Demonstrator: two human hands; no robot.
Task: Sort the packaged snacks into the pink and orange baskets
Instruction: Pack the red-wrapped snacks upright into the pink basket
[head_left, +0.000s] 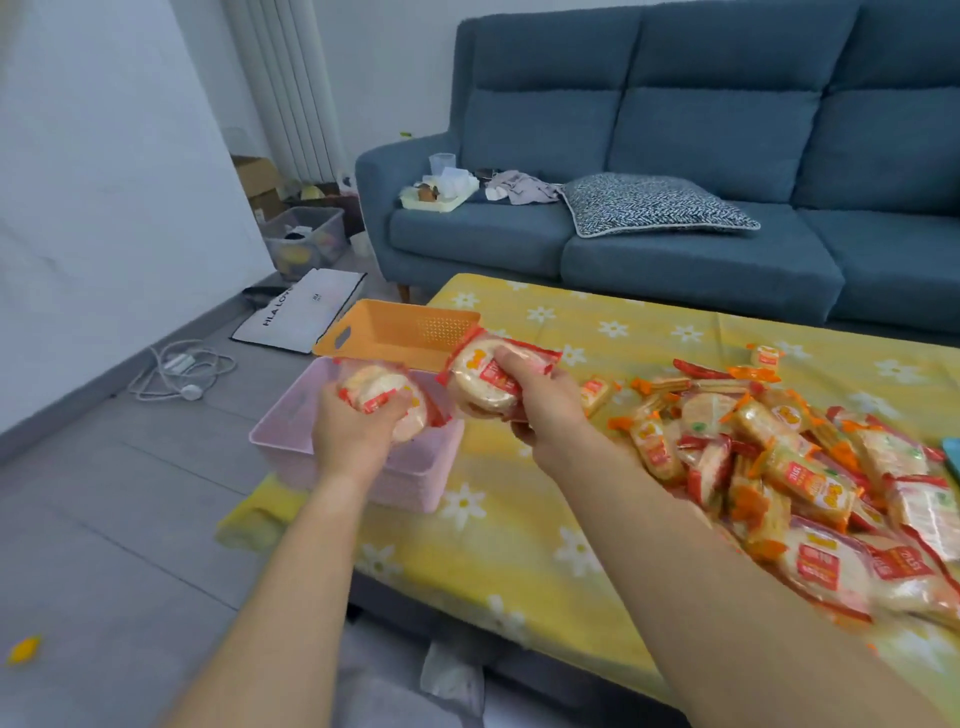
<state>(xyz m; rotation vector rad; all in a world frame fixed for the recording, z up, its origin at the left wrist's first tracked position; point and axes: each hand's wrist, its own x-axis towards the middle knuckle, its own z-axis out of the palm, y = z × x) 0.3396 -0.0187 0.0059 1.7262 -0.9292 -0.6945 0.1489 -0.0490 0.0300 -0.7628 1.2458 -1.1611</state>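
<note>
Right hand (540, 410) holds snack packet (488, 376) tilted up-right.

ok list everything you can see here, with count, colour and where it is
pink basket: one, pink, table's near-left corner
orange basket: one, orange, behind the pink one
snack packets: a large pile, red, orange and white, on the right of the table
tablecloth: one, yellow with white flowers, over the table
sofa: one, blue, behind the table
cushion: one, black-and-white patterned, on the sofa
cable: one, white, on the floor at left
left hand: holds round packets over the pink basket
right hand: holds a round packet by the orange basket
</note>
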